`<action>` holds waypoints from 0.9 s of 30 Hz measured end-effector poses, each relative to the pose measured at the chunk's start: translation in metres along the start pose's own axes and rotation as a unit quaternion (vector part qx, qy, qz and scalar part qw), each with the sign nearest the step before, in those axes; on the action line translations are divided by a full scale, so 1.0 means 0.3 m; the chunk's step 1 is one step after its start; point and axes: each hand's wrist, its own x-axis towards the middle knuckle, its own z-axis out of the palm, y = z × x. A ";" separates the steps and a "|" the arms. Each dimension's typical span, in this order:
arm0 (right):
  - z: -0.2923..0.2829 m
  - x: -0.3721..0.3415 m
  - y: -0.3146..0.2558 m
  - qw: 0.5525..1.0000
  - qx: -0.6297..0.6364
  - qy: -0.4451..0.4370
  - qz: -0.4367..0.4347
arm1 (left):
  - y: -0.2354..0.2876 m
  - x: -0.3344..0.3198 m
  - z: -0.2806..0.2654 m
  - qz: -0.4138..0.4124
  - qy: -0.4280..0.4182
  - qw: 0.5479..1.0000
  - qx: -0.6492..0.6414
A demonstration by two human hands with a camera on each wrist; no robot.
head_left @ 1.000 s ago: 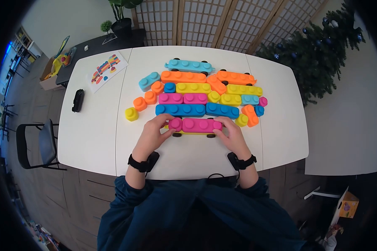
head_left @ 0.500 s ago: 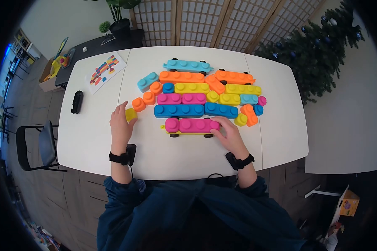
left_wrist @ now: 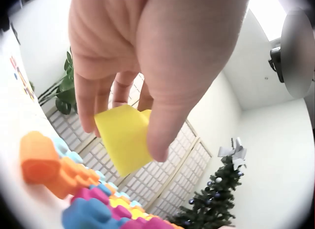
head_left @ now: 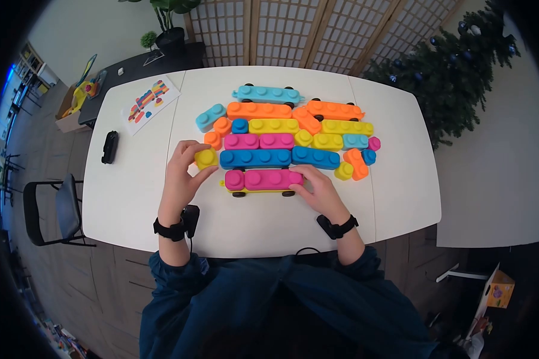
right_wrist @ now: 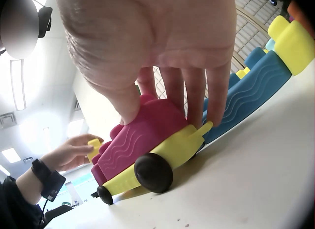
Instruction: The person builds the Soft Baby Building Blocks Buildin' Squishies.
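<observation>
Between thumb and fingers, the left hand (head_left: 182, 173) pinches a small yellow block (head_left: 206, 158); the left wrist view shows that yellow block (left_wrist: 125, 138) raised over the other blocks. The right hand (head_left: 322, 190) grips the right end of the long pink block (head_left: 269, 179), its thumb on the near side and fingers behind. That block and a small pink block (head_left: 235, 180) sit on a yellow wheeled base (right_wrist: 172, 149) with black wheels. Just behind the wheeled base lies a long blue block (head_left: 255, 158).
Rows of orange, yellow, pink, blue and turquoise blocks lie behind the hands, with a turquoise wheeled base (head_left: 268, 94) at the back. A printed sheet (head_left: 150, 104) and a black object (head_left: 110, 147) are on the table's left side.
The left hand has let go of the pink blocks' left end, reached left and lifted the yellow block, bringing it rightward. The right hand and wheeled base have shifted left.
</observation>
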 end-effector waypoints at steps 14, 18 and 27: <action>0.013 0.009 -0.002 0.999 -0.033 0.010 -0.032 | 0.091 -0.006 0.180 0.053 -0.169 0.980 -0.094; 0.022 0.010 0.004 0.999 -0.027 0.012 -0.031 | 0.095 -0.012 0.182 0.024 -0.190 0.978 -0.078; 0.024 0.008 0.011 0.999 -0.026 0.011 -0.024 | 0.090 -0.013 0.174 0.022 -0.207 0.975 -0.072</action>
